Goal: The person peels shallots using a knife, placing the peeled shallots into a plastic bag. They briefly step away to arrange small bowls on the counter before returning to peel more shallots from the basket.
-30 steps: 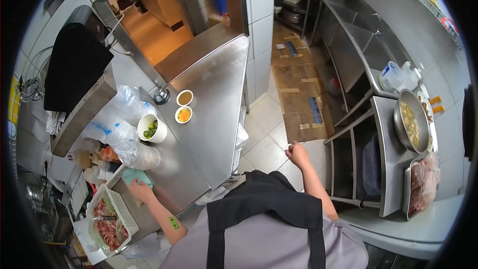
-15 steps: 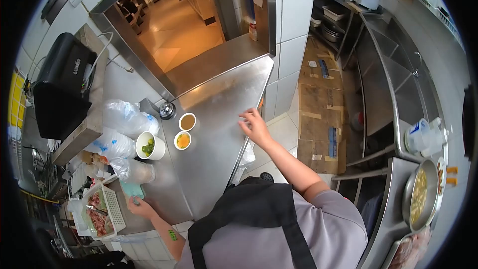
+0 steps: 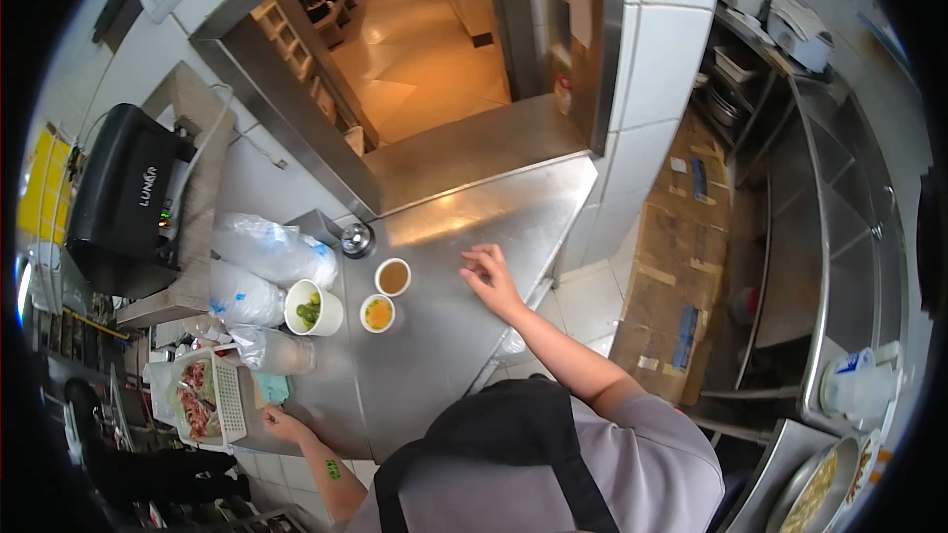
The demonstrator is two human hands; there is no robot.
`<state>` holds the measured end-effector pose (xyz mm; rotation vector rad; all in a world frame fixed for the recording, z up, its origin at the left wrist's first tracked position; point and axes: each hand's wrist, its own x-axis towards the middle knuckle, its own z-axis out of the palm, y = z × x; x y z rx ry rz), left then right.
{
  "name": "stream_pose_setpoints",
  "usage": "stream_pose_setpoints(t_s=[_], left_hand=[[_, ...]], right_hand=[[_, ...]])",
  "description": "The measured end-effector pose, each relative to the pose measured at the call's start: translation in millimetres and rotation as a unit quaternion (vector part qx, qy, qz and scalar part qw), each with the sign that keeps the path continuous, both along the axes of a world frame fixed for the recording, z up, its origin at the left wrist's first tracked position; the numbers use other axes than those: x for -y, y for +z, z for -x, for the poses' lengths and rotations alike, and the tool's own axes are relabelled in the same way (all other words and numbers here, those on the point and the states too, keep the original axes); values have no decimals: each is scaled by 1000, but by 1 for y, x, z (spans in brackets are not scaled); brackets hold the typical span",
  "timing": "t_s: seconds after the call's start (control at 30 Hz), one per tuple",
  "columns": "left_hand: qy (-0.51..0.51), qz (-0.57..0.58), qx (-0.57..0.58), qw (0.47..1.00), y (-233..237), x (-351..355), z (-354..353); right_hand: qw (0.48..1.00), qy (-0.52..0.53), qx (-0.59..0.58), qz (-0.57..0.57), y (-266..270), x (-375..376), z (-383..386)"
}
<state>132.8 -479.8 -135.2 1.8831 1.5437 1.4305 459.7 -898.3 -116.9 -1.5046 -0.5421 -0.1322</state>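
Note:
My right hand (image 3: 491, 279) hovers above the steel counter (image 3: 434, 365), right of two small white cups, its fingers loosely bent, apart and holding nothing. One cup (image 3: 393, 277) contains brown liquid; the other cup (image 3: 377, 314) holds something yellow-orange with green bits. Left of them, a larger white tub (image 3: 328, 314) has green pieces, perhaps limes, inside. My left hand (image 3: 283, 424) is at the counter's front left, fingers curled in, just below a folded teal cloth (image 3: 275, 390). Whatever those fingers may hold is hidden.
A white basket (image 3: 232, 403) with reddish food stands at far left. Bagged containers (image 3: 272, 350) line the wall below a black printer (image 3: 128, 202). A metal call bell (image 3: 357, 240) sits by the pass-through window. A pan (image 3: 815, 494) is at lower right.
My right hand has moved left, farther in over the counter. My left hand has drawn slightly away from the teal cloth. The view has shifted, and a dark-clothed person shows at lower left.

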Motion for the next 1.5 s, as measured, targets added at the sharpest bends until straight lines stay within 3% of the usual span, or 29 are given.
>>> stream_pose_setpoints(t_s=[0.07, 0.2, 0.27, 0.37, 0.6, 0.77, 0.9, 1.07, 1.23, 1.3, 1.5], left_hand=[[-17, 32, 52, 998, -3, -3, 2], [4, 7, 172, 985, -11, -6, 0], [-17, 71, 321, 944, -3, -3, -2], [0, 46, 283, 958, -4, -11, 0], [-4, 59, 353, 934, 3, -9, -6], [-60, 46, 327, 942, -12, -21, -1], [-37, 73, 321, 944, -7, -16, -5], [-142, 95, 236, 957, -28, -27, 0], [-151, 124, 272, 942, -8, -11, -1], [-230, 150, 270, 923, -17, -13, 1], [-301, 221, 256, 892, 15, 4, 4]], right_hand=[[998, -4, -48, -34, 2, 1, 1], [1000, 18, -20, 3, 0, 1, 2], [1000, 5, -15, 9, -5, -1, 0], [999, 10, -46, 5, -3, -4, 3], [999, -3, -38, 11, -7, -7, 1], [999, -6, -35, 12, -16, -7, -2], [998, 6, -63, 0, -4, -6, 3], [997, -6, -71, 34, -4, -6, 4], [994, -62, -72, 52, -9, -9, 3], [985, -128, -106, 47, -6, -13, 9], [966, -245, -70, 46, -13, -26, 17]])
